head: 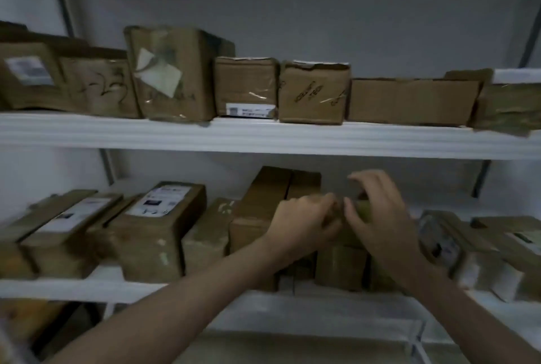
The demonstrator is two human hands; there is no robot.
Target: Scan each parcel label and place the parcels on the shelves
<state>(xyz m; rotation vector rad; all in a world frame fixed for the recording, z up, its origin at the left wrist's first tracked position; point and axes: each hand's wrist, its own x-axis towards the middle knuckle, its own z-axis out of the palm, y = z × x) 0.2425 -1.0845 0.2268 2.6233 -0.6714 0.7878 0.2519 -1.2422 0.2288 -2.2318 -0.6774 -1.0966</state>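
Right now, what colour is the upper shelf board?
White; the long flat upper shelf board shows best in the head view.

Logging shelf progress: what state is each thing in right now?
Left hand: grips the small parcel.
Right hand: grips the same parcel.
Small parcel: held over lower shelf, mostly hidden.
Upper shelf: row of parcels standing.
Tall parcel: upright, label peeling.
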